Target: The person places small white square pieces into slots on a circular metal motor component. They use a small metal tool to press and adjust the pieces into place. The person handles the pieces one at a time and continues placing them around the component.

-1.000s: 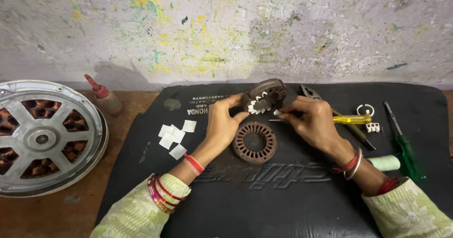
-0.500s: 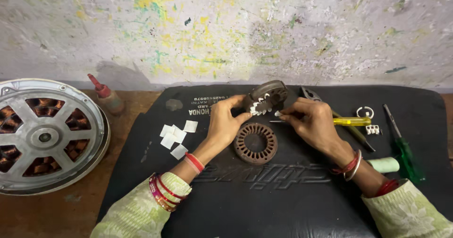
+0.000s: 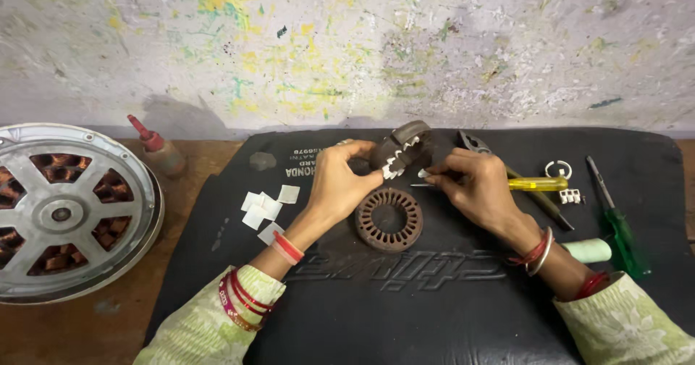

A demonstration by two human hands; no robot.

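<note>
My left hand (image 3: 342, 180) holds a dark ring-shaped stator core (image 3: 405, 145) tilted on edge above the black mat (image 3: 434, 300). White paper strips stick out of its slots. My right hand (image 3: 474, 185) pinches a small white paper piece (image 3: 422, 173) at the core's lower edge, with a thin metal rod under its fingers. A second rust-brown slotted stator core (image 3: 389, 219) lies flat on the mat just below both hands.
Several white paper squares (image 3: 264, 207) lie left of my left hand. A large metal motor housing (image 3: 65, 209) and a red-capped bottle (image 3: 159, 150) sit at left. Pliers (image 3: 474, 144), a yellow-handled screwdriver (image 3: 537, 184), a green-handled screwdriver (image 3: 615, 220), a white roll (image 3: 588, 250) lie at right.
Both hands have stayed at the tilted core, with only small finger movements at its paper-lined slots. Nothing else on the mat has moved.
</note>
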